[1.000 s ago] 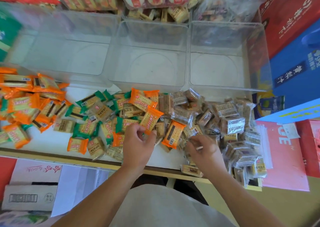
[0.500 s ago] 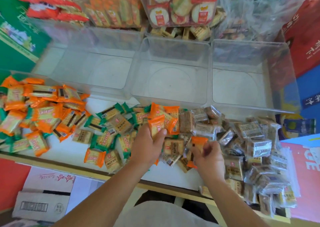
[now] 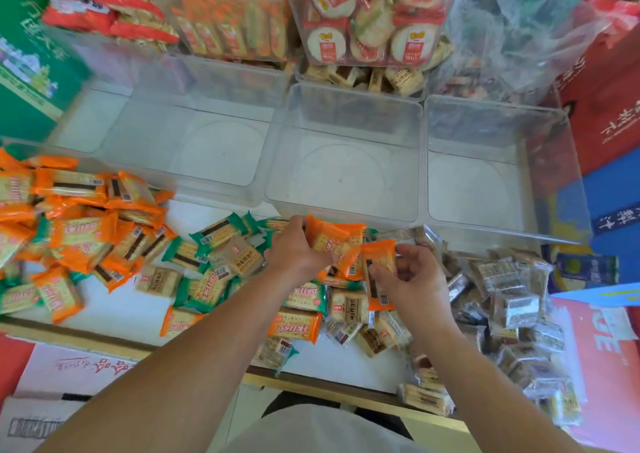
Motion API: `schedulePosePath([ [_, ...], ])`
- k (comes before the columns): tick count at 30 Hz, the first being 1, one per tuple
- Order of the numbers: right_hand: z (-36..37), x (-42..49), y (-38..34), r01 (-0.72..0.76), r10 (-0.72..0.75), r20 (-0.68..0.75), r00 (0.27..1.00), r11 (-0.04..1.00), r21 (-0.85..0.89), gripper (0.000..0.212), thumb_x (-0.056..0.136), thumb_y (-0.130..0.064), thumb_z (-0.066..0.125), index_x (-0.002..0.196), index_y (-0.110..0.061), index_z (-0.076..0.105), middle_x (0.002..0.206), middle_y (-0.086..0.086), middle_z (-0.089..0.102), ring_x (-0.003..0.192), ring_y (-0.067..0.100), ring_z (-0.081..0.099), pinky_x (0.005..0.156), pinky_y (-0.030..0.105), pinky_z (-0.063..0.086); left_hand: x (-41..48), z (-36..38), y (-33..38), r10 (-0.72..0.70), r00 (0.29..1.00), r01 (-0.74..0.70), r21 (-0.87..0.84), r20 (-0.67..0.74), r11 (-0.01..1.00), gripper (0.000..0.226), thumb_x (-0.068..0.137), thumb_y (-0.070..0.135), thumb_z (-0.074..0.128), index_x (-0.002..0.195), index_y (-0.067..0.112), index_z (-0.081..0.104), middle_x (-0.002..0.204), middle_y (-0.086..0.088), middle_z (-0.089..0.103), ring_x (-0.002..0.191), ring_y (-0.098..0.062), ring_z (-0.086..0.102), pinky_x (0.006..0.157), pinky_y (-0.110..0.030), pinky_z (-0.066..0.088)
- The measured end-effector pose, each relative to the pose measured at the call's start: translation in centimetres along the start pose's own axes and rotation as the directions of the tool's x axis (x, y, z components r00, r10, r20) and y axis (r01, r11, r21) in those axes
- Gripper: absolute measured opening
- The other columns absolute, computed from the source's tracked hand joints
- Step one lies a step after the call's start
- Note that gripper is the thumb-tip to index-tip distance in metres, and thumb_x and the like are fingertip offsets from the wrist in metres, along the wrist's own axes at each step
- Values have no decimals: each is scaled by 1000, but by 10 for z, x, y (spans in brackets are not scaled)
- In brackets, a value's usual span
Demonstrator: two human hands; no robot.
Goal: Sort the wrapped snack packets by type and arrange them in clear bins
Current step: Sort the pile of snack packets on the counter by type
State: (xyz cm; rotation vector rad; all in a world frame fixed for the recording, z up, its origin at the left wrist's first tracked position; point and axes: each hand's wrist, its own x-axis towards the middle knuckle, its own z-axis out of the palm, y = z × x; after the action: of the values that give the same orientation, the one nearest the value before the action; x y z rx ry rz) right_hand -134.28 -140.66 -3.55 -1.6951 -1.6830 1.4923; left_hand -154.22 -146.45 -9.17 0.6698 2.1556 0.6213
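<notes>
While curled, right hand (image 3: 412, 276) round packet (image 3: 379, 262)

Three bins (image 3: 341, 179) side by side at the back of the worktop (image 3: 114, 310), packets (image 3: 221, 269) spread before them, stocked bins (image 3: 367, 20) behind, boxes (image 3: 602, 106) at the right

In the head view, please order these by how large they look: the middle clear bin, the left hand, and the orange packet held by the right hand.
1. middle clear bin: clearly the largest.
2. left hand and orange packet in the right hand: they look about alike, so I do not rank them.
</notes>
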Motion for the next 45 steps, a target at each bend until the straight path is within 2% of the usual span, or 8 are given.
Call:
schedulePosePath([
  [4, 18, 20, -16, -15, 16, 11, 1000, 998, -67, 19, 84, -31, 82, 101, -26, 74, 86, -10, 76, 81, 9, 72, 75, 36, 61, -7, -11, -2, 82, 987, -73, -67, 136, 995, 63, 52, 65, 84, 103, 31, 71, 97, 8, 74, 90, -14, 71, 84, -46, 61],
  [11, 42, 41, -30, 26, 2, 100, 995, 961, -275, 22, 87, -32, 79, 91, -13, 69, 82, 5, 69, 74, 16, 62, 73, 38, 54, -65, -60, -27, -55, 989, -16, -474, -135, 880, 31, 80, 39, 87, 101, 27, 69, 91, 8, 76, 81, -8, 74, 71, -28, 61],
  [15, 74, 55, -18, 108, -14, 157, 987, 787, -607, 37, 85, -48, 73, 113, -25, 65, 113, 3, 62, 118, 31, 50, 101, 46, 46, -117, -51, -77, -134, 991, 121, -452, 3, 884, 30, 77, 36, 90, 98, 23, 72, 86, 4, 77, 75, -8, 75, 61, -26, 60],
  [19, 85, 55, -24, 113, 16, 169, 986, 678, -726, 34, 89, -50, 66, 116, -31, 58, 94, 0, 49, 129, 31, 35, 103, 44, 33, -134, -14, -111, -181, 983, 158, -379, -25, 912, 41, 62, 44, 95, 89, 27, 70, 88, 5, 71, 79, -8, 70, 70, -36, 63],
  [30, 62, -2, -40, 382, -345, 174, 922, 885, -266, 46, 81, -24, 85, 107, -28, 47, 96, -12, 62, 89, 7, 63, 74, 26, 53, -107, 25, -125, -189, 980, 151, -396, -58, 906, 62, 56, 63, 86, 107, 38, 62, 102, 12, 69, 91, -10, 71, 72, -39, 65],
  [33, 63, -20, -44, 312, -265, 275, 924, 939, -143, 54, 79, -23, 87, 119, -35, 52, 97, -15, 68, 89, -3, 65, 74, 16, 54, -111, 20, -115, -202, 976, 145, -461, -76, 875, 50, 67, 39, 93, 104, 34, 60, 98, 8, 70, 84, -7, 70, 67, -32, 64],
  [38, 73, -15, -19, 188, -34, 524, 851, 951, -244, 10, 85, -26, 80, 91, -32, 74, 79, -14, 71, 78, 10, 64, 72, 28, 51, -120, -8, -112, -286, 942, 129, -599, -174, 790, 57, 69, 27, 95, 110, 31, 56, 102, 4, 67, 85, -10, 69, 69, -28, 61],
  [45, 106, -3, 18, 456, -103, 595, 797, 750, -480, 33, 72, -53, 79, 100, -42, 64, 128, -9, 55, 132, 24, 42, 109, 48, 38, -152, -45, -130, -383, 898, 136, -691, -218, 710, 63, 73, 29, 93, 126, 27, 58, 106, 5, 70, 87, -12, 72, 60, -23, 58],
])
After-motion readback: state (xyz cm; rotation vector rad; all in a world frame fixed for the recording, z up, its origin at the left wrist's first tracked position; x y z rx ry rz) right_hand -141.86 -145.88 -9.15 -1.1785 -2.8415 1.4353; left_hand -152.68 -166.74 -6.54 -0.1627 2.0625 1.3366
